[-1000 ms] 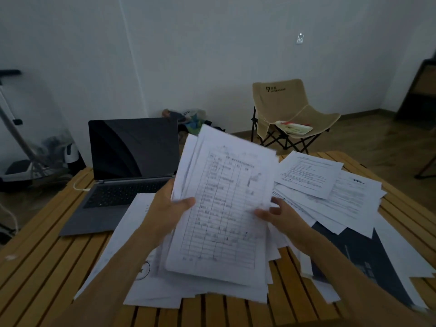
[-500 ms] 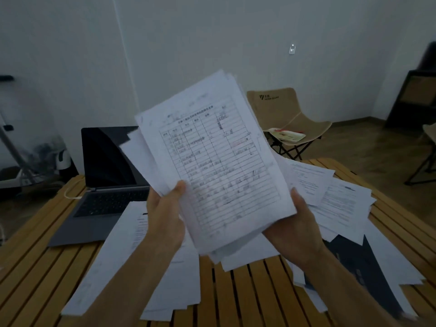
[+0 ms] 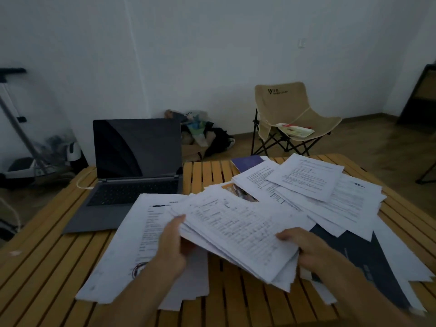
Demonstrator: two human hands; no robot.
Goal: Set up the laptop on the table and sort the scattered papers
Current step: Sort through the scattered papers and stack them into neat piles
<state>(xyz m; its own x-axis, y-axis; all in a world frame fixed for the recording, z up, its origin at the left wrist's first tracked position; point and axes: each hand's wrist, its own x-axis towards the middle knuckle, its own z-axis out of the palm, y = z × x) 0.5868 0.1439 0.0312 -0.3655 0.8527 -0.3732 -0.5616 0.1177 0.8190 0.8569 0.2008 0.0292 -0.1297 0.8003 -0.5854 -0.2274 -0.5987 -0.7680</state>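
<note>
The thick, uneven stack of white printed sheets [image 3: 238,232], gripped at its edges by the left hand [image 3: 172,246] and right hand [image 3: 304,246] above the slatted wooden counter [image 3: 47,267], would best be tapped square before joining any pile.

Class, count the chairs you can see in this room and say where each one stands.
1: a beige folding chair stands on the floor by the far wall, beyond the table. The dark legs at the right edge might belong to another.

Dim room: plain white wall [image 3: 212,55] at 12 o'clock, brown wooden floor [image 3: 377,142] and beige folding fabric camp chair [image 3: 290,109] at 1 o'clock.
</note>
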